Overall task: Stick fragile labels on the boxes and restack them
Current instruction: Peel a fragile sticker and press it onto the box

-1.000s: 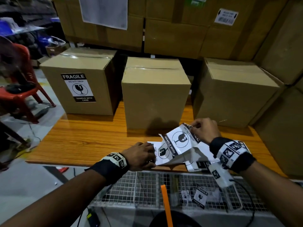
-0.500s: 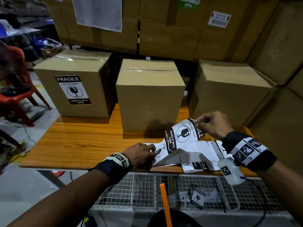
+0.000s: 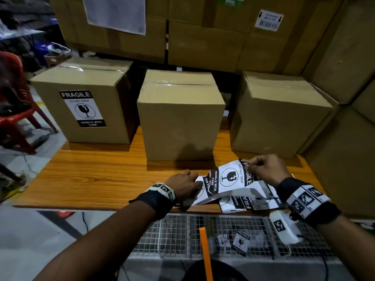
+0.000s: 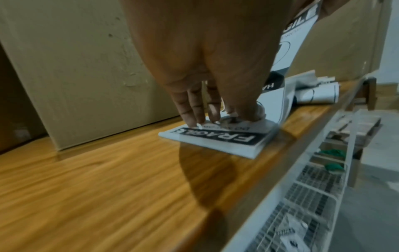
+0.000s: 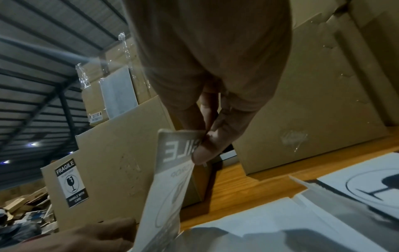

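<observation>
Three cardboard boxes stand in a row on the wooden table (image 3: 97, 179). The left box (image 3: 85, 102) carries a fragile label (image 3: 82, 108); the middle box (image 3: 180, 116) and right box (image 3: 278, 114) have bare fronts. My right hand (image 3: 261, 169) pinches the top edge of a black-and-white fragile label (image 3: 229, 177) and lifts it off the label stack (image 4: 218, 138) near the table's front edge. My left hand (image 3: 186, 185) presses the stack down with straight fingers (image 4: 192, 109). The right wrist view shows thumb and fingers (image 5: 207, 146) pinching the lifted label (image 5: 172, 170).
Big cartons (image 3: 203, 37) wall in the back and right side. A white wire basket (image 3: 203, 236) hangs below the table front, holding loose labels. More label sheets (image 3: 247, 201) lie under my right wrist. A red plastic chair (image 3: 14, 110) stands at the left.
My right hand has peeled the label further up and to the right, away from the stack. My left hand stays pressing on the stack.
</observation>
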Demonstrator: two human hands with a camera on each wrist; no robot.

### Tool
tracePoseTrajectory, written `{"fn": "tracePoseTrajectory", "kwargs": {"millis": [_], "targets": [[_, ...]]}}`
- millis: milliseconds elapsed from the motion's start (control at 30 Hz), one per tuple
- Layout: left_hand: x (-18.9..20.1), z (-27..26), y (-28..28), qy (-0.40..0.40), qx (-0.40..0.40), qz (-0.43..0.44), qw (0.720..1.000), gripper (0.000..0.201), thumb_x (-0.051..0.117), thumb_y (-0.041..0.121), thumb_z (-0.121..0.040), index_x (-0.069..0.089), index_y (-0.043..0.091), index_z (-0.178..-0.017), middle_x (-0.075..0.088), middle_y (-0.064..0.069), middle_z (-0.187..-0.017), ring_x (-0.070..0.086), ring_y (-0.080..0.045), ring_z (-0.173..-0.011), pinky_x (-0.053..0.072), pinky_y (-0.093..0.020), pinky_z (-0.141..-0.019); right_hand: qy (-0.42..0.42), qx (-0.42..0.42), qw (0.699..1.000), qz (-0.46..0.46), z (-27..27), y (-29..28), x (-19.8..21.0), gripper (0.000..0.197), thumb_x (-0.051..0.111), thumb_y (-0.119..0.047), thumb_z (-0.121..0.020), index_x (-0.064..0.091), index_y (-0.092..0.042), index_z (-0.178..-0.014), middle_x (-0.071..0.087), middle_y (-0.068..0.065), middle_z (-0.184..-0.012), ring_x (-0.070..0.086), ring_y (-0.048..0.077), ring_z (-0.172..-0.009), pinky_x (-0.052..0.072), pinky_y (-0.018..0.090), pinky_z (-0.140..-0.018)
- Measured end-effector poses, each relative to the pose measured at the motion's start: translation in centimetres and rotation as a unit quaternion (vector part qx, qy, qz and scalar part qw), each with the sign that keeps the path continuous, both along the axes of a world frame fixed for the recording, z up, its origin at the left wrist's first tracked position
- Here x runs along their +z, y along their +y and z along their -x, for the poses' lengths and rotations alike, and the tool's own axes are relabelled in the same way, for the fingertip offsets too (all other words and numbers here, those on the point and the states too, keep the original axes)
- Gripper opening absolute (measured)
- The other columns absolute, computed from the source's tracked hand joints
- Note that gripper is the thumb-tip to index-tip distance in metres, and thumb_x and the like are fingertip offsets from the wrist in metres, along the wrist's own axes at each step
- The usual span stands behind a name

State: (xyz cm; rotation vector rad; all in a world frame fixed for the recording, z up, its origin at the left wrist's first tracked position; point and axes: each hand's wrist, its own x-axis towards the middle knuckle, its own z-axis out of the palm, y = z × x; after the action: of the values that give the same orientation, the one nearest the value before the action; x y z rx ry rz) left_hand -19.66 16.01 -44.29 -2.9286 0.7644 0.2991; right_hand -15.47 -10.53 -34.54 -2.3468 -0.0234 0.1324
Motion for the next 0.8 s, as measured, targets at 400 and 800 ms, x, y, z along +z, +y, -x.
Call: {"fn": "tracePoseTrajectory", "kwargs": {"millis": [400, 800], "targets": [[-1.3, -0.2, 0.4, -0.023, -0.04, -0.01, 0.999, 0.045, 0.048, 0.031, -0.102, 0.044, 0.014, -0.144, 0.037, -0.013, -0.149, 0.048, -0.041, -0.112, 0.052, -0.051, -0.086, -0.005, -0.046, 0.997, -0.064, 2.1, -1.4, -1.1, 0.009, 0.079, -0.009, -0.081, 0.074, -0.013, -0.075, 0.074, 0.001, -0.079, 0.073, 0.023, -0.071, 0.062, 0.04, -0.071], [-1.5, -0.3, 0.2, -0.014, -0.033, -0.029, 0.999, 0.048, 0.048, 0.036, -0.102, 0.041, 0.016, -0.146, 0.035, -0.011, -0.149, 0.046, -0.041, -0.111, 0.051, -0.05, -0.088, -0.001, -0.055, 0.993, -0.109, 3.0, -1.6, -1.3, 0.007, 0.077, -0.004, -0.082, 0.074, -0.009, -0.077, 0.074, 0.007, -0.082, 0.073, 0.024, -0.072, 0.062, 0.044, -0.073]]}}
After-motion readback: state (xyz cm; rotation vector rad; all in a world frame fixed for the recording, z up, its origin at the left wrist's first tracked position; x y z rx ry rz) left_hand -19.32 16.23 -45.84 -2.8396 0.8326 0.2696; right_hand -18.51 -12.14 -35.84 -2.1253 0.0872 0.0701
